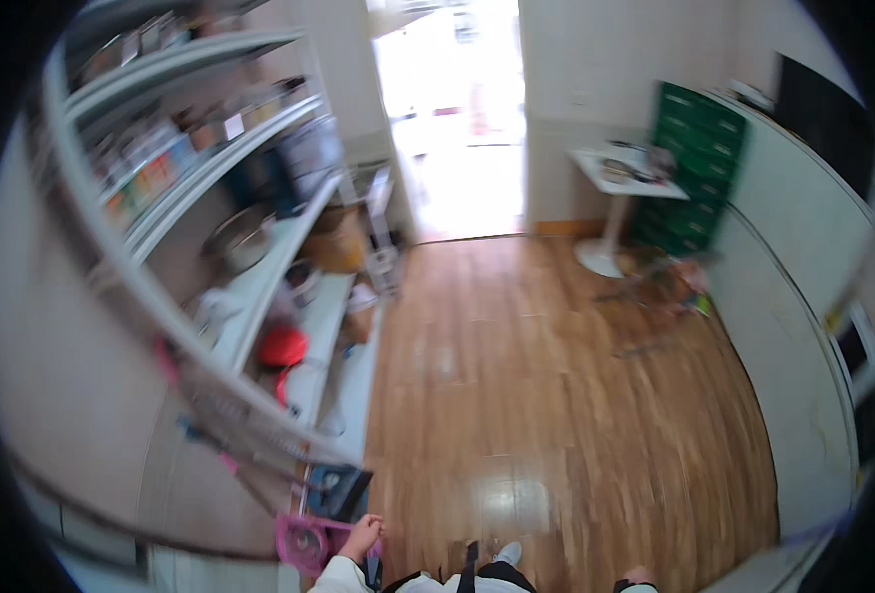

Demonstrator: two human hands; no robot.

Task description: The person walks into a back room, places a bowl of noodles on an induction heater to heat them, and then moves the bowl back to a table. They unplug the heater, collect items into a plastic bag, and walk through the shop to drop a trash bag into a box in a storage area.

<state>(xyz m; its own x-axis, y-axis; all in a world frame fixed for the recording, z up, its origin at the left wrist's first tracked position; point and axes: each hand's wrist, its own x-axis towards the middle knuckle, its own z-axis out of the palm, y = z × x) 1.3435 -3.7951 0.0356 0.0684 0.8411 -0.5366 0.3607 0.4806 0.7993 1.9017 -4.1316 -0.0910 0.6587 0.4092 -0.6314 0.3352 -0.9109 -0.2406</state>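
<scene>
My left hand point(362, 538) is low in the view, with its fingers curled in; nothing shows in them. Behind and beside it stands a pink bucket point(304, 543) with a round metal-looking part inside; the hand overlaps its edge in the picture, and I cannot tell whether they touch. Just beyond is a dark blue dustpan-like thing point(338, 491). At the lower edge, my right hand point(638, 575) is only partly visible, away from any object, and its fingers are too blurred to read. One of my shoes point(509, 553) shows on the wooden floor between the hands.
A white shelving rack point(250, 306) on the left holds a metal bowl point(241, 240), a red container point(283, 347) and boxes. Ahead is a bright doorway point(457, 128). Right of it stand a white pedestal table point(610, 212), green drawers point(689, 163) and a pale partition point(793, 306).
</scene>
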